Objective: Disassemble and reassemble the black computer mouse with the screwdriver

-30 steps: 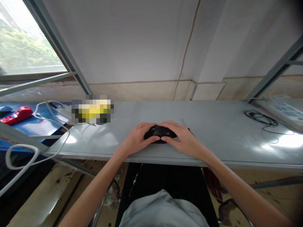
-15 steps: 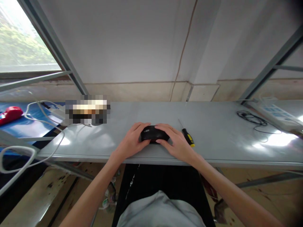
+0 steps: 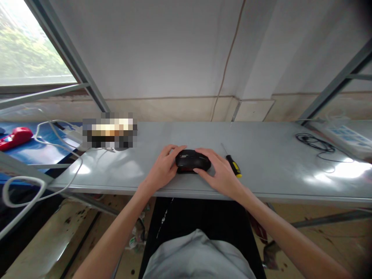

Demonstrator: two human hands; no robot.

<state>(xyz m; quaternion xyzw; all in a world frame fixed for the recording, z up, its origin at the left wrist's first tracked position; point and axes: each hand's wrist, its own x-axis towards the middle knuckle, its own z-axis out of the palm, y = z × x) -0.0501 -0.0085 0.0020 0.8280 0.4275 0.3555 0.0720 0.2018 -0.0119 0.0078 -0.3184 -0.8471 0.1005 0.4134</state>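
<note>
A black computer mouse (image 3: 193,159) lies sideways near the front edge of the grey table (image 3: 162,135), with a dark, partly reddish strip along its near lower side. Its left end is in my left hand (image 3: 163,166), whose fingers curl around that end. My right hand (image 3: 218,170) grips the other end, fingers over the far side and thumb against the near side. Just right of my right hand rests a screwdriver (image 3: 234,166) with a black and yellow handle, its thin shaft pointing away from me.
A coiled black cable (image 3: 315,142) and a white power strip (image 3: 348,133) lie at the right. At the left are a pixelated item (image 3: 109,133), a white cable (image 3: 80,164) and a red object (image 3: 17,137) on a blue surface. Metal posts rise at both sides.
My left thumb has drawn back from the near side of the mouse toward its left end, showing more of the lower side. The whole view has shifted slightly.
</note>
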